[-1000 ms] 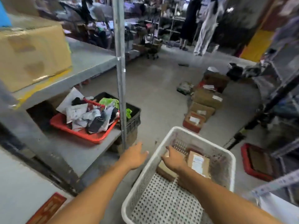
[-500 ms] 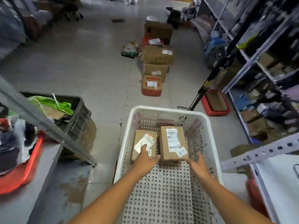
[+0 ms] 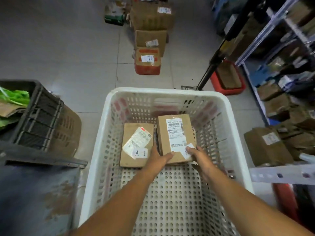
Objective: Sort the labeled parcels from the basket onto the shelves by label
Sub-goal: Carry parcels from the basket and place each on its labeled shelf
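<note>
Left hand: left hand (image 3: 157, 159) clamps the near left corner of the tall parcel (image 3: 176, 138), thumb over its top edge.
Right hand: right hand (image 3: 199, 156) grips the near right corner, fingers covering the small white tag, so its code can't be read.
Tall parcel: in the white basket (image 3: 109, 106), toward its far wall, just beside the flat parcel (image 3: 136, 144).
Flat parcel: left of it, tagged A-1, untouched.
Handling: stiff cardboard, probably light; both near corners look like sound purchase.
</note>
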